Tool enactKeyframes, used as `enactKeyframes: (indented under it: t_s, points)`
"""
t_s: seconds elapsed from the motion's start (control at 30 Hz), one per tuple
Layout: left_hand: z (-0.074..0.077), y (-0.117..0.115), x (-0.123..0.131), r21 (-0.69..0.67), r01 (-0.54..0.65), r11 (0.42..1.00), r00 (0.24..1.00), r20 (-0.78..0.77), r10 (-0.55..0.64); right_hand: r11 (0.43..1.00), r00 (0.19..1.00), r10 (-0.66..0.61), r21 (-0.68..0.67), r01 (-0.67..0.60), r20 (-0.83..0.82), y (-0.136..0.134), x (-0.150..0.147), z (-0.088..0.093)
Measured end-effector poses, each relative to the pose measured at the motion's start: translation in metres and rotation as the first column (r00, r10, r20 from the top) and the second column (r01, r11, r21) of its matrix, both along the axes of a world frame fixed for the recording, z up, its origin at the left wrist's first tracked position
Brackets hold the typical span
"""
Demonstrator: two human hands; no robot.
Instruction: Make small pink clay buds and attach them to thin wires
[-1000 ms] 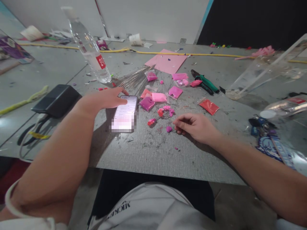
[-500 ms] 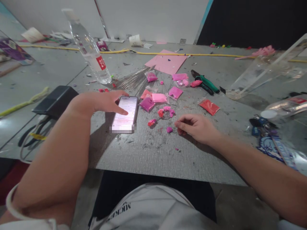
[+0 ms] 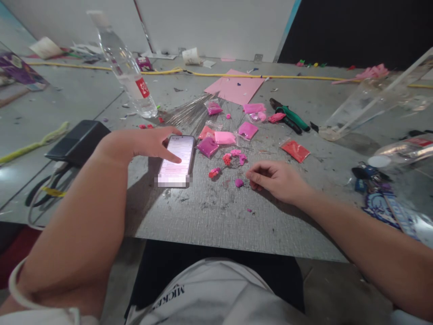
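My left hand (image 3: 154, 143) reaches over a lit smartphone (image 3: 176, 158) on the table, its thumb stretched across the screen and its fingers at the top edge. My right hand (image 3: 275, 179) rests on the table with fingers curled and thumb pressed to them; anything between them is hidden. Just left of its fingertips is a magenta clay lump (image 3: 239, 183). Beyond lie a ring-shaped piece with pink and red clay bits (image 3: 234, 158) and a small orange-pink clay piece (image 3: 214, 173). Several clay packets, including a pale pink packet (image 3: 224, 137), lie farther back.
A water bottle (image 3: 130, 76) stands back left, near a black power adapter (image 3: 78, 142). Green-handled pliers (image 3: 292, 118) and a red packet (image 3: 295, 150) lie right. Thin wires (image 3: 192, 110) reach a pink sheet (image 3: 237, 88). A yellow cord (image 3: 287, 77) crosses the back.
The text on the smartphone screen has shifted under my left thumb. My right hand and the clay pieces stay in place.
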State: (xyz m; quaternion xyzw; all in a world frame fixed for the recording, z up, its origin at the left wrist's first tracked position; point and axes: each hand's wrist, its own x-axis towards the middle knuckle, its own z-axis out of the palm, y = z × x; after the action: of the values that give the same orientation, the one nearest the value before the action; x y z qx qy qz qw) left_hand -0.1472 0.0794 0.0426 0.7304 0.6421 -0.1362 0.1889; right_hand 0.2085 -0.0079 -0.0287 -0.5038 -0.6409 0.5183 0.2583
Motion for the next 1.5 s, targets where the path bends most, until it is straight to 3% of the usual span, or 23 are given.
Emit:
enactKeyframes:
  t_s: [0.1,0.3,0.57,0.93,1.3,1.5]
  points:
    - [0.000,0.000,-0.005,-0.066,-0.012,0.998,0.998,0.064,0.016,1.000,1.000,0.008,0.003,-0.008,0.002,0.001,0.001,-0.001]
    - [-0.008,0.009,-0.007,0.031,-0.091,0.995,0.994,0.059,0.089,1.000,1.000,0.015,0.009,-0.015,0.016,0.001,0.000,-0.001]
    - [-0.013,0.012,-0.012,0.019,-0.041,0.999,0.998,0.053,0.040,1.000,1.000,0.011,0.013,-0.011,0.010,0.000,-0.001,0.002]
    - [-0.005,0.007,-0.004,0.021,-0.070,0.997,0.998,0.002,0.070,0.999,0.999,0.026,0.027,-0.026,0.020,0.001,-0.001,0.001]
    - [-0.008,0.011,-0.006,0.014,-0.061,0.998,0.998,-0.017,0.061,0.998,0.999,0.036,0.041,-0.038,0.034,0.001,-0.001,0.001]
    - [0.002,0.001,0.003,0.030,-0.111,0.993,0.994,-0.022,0.112,0.999,0.999,0.033,0.025,-0.034,0.042,0.000,0.001,0.000]
